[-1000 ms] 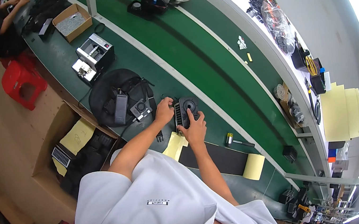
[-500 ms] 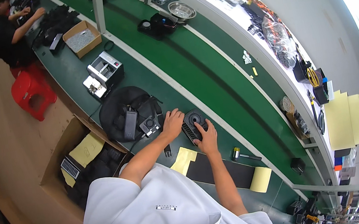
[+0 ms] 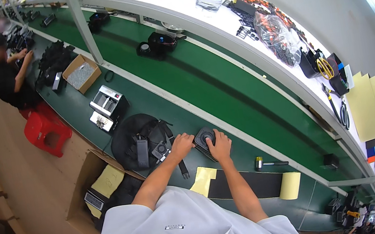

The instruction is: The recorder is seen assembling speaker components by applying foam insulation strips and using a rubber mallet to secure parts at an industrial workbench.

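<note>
Between my hands, on the green workbench, is a black boxy device (image 3: 203, 136) with a round, dial-like part on its top face. My right hand (image 3: 220, 146) grips its right side, with the thumb lying on the round part. Against its left edge are the curled fingers of my left hand (image 3: 182, 146); their tips are partly hidden. Just left of my left hand lies a round black fabric bag (image 3: 125, 145) with straps. On it rest a black rectangular block (image 3: 142, 152) and a small grey camera-like device (image 3: 161, 150).
A black strip (image 3: 245, 188) with a yellow paper roll (image 3: 290, 185) lies near my right forearm, below a small mallet (image 3: 271, 163). A small machine (image 3: 109, 103) and a carton of small parts (image 3: 82, 74) stand left. Beyond runs a green conveyor (image 3: 211, 80) under a shelf.
My view has shifted, showing more of the bench's far left. The black device looks slightly turned between my hands, and both hands stay at it.
</note>
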Available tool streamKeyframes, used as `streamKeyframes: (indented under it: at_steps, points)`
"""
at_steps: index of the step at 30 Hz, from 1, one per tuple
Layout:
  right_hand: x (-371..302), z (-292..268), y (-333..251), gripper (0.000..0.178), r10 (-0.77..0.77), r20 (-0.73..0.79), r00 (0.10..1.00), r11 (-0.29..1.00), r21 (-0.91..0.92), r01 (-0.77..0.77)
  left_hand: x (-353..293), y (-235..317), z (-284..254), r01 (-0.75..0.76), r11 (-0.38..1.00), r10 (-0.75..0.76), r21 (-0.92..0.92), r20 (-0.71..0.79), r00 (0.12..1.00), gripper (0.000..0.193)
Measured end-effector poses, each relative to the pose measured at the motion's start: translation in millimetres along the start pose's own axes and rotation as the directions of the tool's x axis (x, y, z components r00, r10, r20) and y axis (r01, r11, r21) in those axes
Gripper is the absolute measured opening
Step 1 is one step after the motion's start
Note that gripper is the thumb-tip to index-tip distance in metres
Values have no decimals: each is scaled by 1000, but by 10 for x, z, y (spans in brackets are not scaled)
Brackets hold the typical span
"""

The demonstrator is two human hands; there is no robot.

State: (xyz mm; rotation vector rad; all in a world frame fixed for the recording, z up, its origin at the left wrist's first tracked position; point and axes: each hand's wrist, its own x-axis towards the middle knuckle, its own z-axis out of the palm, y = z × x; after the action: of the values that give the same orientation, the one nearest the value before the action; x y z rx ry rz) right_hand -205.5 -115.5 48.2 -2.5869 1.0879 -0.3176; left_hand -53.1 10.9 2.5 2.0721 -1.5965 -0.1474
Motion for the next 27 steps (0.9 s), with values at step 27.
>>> streamKeyframes:
  at_steps: [27]
  points:
    - [70, 75, -145, 56, 58, -121, 991, 983, -166, -78, 536, 313, -61, 684, 680, -575, -264, 386, 721, 72]
